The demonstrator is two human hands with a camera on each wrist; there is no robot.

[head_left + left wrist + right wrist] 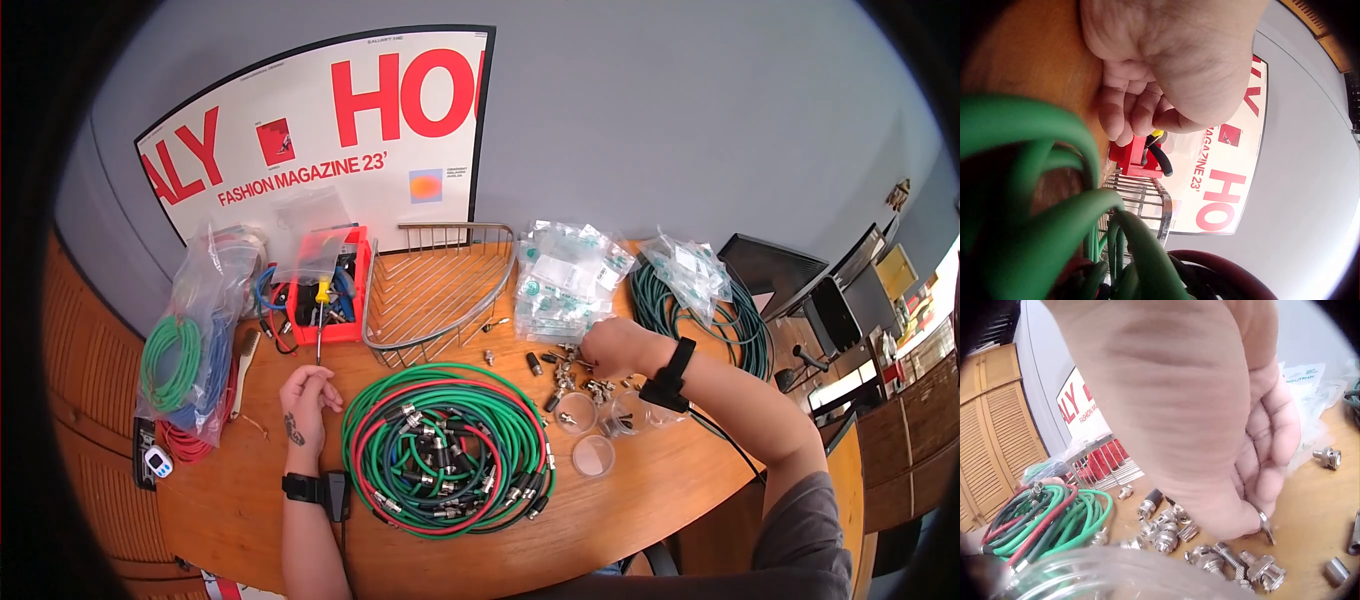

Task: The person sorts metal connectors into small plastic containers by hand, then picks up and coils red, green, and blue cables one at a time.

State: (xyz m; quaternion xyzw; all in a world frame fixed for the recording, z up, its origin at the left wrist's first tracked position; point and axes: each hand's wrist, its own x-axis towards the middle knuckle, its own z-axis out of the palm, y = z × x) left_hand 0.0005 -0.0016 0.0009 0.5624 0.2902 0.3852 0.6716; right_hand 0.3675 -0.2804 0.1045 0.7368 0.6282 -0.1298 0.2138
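Note:
My right hand (618,348) is over the pile of metal connectors (566,378), right of the cable coil. In the right wrist view its thumb and fingers (1270,434) pinch a small metal piece (1265,527) just above the connectors (1266,572). My left hand (308,396) rests on the wooden table left of the coil of green, red and dark cables (520,392), holding nothing. Its fingers hang loosely curled in the left wrist view (1132,103), with green cable (1094,215) close to the camera.
A wire basket (440,300) and a red bin (330,331) with a yellow screwdriver (323,291) stand behind the coil. Clear bags (565,280) lie behind the connectors, small round dishes (593,456) in front. Bagged cables (172,365) lie left, a dark green coil (745,335) right.

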